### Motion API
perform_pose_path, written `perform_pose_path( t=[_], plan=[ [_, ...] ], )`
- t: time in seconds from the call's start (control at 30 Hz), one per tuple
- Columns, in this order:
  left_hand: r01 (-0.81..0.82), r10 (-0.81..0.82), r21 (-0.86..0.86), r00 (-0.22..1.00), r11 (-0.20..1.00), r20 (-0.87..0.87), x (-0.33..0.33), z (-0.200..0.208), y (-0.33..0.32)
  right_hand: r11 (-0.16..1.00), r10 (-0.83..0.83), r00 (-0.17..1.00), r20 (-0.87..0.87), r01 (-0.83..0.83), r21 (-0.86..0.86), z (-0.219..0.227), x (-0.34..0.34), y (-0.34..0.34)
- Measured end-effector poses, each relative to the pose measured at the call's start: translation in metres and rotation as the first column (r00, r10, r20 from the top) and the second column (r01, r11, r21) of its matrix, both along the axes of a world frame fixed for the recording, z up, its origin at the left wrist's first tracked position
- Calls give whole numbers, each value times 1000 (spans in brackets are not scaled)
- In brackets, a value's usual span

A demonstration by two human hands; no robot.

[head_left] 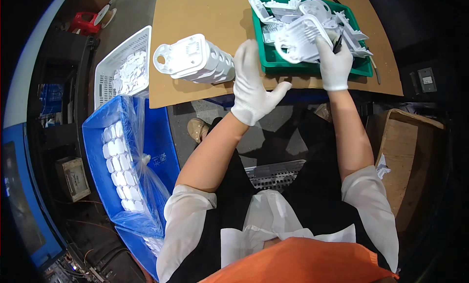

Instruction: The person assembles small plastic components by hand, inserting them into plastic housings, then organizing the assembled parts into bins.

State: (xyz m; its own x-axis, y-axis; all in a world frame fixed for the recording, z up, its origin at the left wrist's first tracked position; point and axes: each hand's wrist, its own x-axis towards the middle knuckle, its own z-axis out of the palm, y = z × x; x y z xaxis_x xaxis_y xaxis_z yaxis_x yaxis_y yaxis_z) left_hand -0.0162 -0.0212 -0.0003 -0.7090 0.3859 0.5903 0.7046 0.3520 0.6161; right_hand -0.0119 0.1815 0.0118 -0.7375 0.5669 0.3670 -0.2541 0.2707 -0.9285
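White-gloved, my left hand (254,87) is open, thumb and fingers spread, at the right end of a stack of white moulded plastic parts (193,58). Nothing is in its grasp. My right hand (336,63), also gloved, grips the edge of one white plastic part (300,41) with a rounded loop at one end. A slim black tool (337,44) sticks out of the same hand; its kind is not clear. This part is over a green tray (266,64) heaped with similar loose white parts (320,10).
Brown cardboard (215,12) covers the table. To the left are a white basket (100,70) of small white pieces and a blue bin (100,183) lined with plastic, holding rows of white parts. A wooden box (410,136) stands at right, and a red stool (84,23) far left.
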Motion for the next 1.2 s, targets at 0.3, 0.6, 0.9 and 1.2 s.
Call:
perform_pose_path(
  t=[0.3, 0.6, 0.9, 1.2],
  plan=[
    [252, -390, 463, 891, 850, 232, 0, -5, 5, 773, 523, 818, 240, -336, -538, 35, 30, -42],
    [191, -351, 510, 906, 839, 238, -9, -14, -2, 781, 156, 974, 167, -225, 583, 39, 40, -51],
    [115, -253, 483, 940, 868, 229, -5, -1, -5, 669, 353, 900, 257, -435, 603, 32, 38, -58],
    [121, -275, 519, 933, 846, 232, -5, -1, -6, 673, 422, 869, 258, -491, 553, 31, 36, -56]
  ],
)
